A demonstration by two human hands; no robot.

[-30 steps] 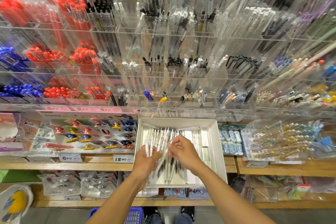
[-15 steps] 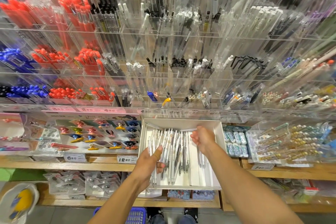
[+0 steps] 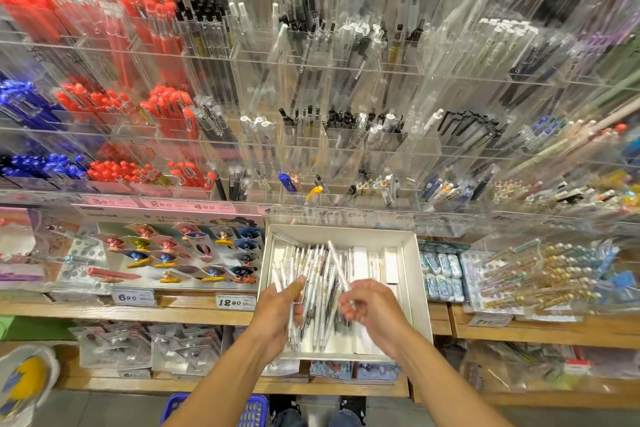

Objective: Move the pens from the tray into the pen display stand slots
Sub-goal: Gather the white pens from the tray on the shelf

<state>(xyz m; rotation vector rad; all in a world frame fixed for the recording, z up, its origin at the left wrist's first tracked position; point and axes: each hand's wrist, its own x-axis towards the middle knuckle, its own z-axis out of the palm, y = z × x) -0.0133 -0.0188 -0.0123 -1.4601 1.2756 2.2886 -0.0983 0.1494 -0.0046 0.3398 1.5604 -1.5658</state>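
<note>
Standing over the white tray (image 3: pixel 412 274) at lower centre of the frame, the person has both bare hands inside its walls. It rests on a wooden shelf (image 3: pixel 194 310), its far rim tucked just under the clear pen display stand (image 3: pixel 346 87) that fills the whole upper half of the picture. Packaged clips (image 3: pixel 180 253) crowd its left wall and small packets (image 3: pixel 440 274) its right one, so the only free room is straight up. Inside, the right-hand strip of the tray floor is mostly bare, with white boxes lying flat there.

The left hand (image 3: pixel 277 312) is curled around a thick bundle of pens (image 3: pixel 318 291), thumb pressed across the front, the white and clear barrels fanning upward past the fingers and their tips pointing toward the near wall. The right hand (image 3: pixel 372 308) sits just beside it, fingers bent inward and loosely cupped; one white pen slants up from between the two hands, but motion blur leaves it unclear whether the right fingers actually pinch it (the fingertips are only a smear).

Above, the stand's slots are unevenly filled: red pens (image 3: pixel 166 107) packed tight at upper left, blue ones at the far left edge, and several nearly empty clear slots (image 3: pixel 311 184) in the bottom row directly over the tray. A blue basket (image 3: pixel 256 409) shows at the bottom edge, between the forearms.
</note>
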